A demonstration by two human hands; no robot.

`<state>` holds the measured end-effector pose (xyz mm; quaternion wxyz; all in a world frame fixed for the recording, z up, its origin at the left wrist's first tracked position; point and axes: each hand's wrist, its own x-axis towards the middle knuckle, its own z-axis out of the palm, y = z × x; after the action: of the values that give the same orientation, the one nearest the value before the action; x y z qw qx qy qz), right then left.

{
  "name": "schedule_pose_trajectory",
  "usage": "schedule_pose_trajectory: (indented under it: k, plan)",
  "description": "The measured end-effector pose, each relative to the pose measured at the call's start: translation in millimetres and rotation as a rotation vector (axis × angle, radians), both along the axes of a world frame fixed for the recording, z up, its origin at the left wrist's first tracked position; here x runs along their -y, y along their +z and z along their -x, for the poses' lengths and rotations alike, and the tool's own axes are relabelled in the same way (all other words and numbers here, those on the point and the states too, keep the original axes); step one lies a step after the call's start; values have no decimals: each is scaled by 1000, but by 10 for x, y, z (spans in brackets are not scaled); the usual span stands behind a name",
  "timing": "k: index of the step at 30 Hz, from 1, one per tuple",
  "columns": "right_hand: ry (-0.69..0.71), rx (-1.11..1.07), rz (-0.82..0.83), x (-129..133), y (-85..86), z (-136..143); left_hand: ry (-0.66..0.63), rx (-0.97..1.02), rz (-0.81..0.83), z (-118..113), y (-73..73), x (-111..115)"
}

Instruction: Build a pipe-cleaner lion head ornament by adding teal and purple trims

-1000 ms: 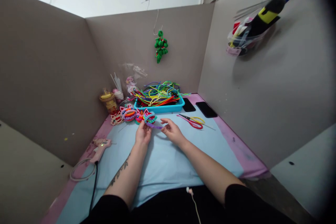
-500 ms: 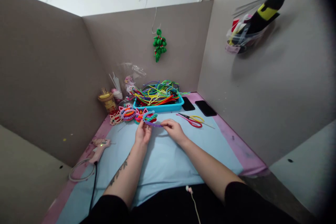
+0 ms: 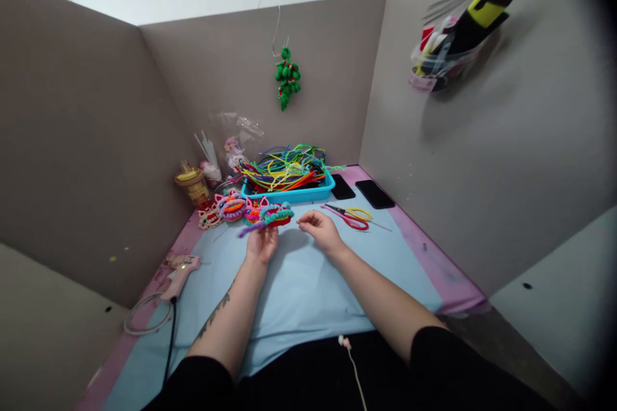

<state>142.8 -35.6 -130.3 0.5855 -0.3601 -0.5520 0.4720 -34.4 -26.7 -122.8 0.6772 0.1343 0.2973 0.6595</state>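
Note:
My left hand [image 3: 263,243] is closed around a colourful pipe-cleaner piece [image 3: 278,213], with teal, red and yellow loops and a purple end sticking out to the left. To its right, my right hand [image 3: 319,228] is apart from the piece, its thumb and fingertips pinched together. Whatever they hold, if anything, is too small to see. Just behind my left hand are similar pipe-cleaner figures with pointed ears: a pink and orange one [image 3: 254,210], a pink and purple one [image 3: 230,205] and a cream one [image 3: 209,216].
A blue tray [image 3: 294,195] heaped with pipe cleaners [image 3: 289,170] stands at the back. Scissors [image 3: 354,217] and two phones [image 3: 375,194] lie on the right. A pink glue gun [image 3: 179,276] with its cord is on the left, and a drink cup [image 3: 193,185] stands behind it.
My right hand has let go of the purple pipe-cleaner end. That end now points left, as the piece has turned in my left hand. The view has shifted slightly.

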Motion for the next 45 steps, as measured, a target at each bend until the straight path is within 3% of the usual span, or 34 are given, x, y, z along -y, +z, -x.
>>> schedule_pose_trajectory:
  k: [5, 12, 18, 23, 29, 38, 45]
  plan:
    - [63, -30, 17, 87, 42, 33, 86, -117, -59, -51, -11, 20]
    - [208, -110, 152, 133, 37, 93, 336, -400, -214, -83, -35, 76]
    - [166, -60, 135, 68, -44, 95, 393, -426, -230, -77, -37, 41]
    - [122, 1, 108, 60, -42, 61, 342, -349, -227, -61, -12, 36]
    - [168, 121, -101, 118, 14, 115, 176, -170, -156, -65, -46, -6]
    - [35, 124, 61, -20, -114, 41, 76, 43, -91, -66, -29, -21]
    - [-1, -23, 64, -59, -30, -24, -13, 119, -67, -60, 15, -3]
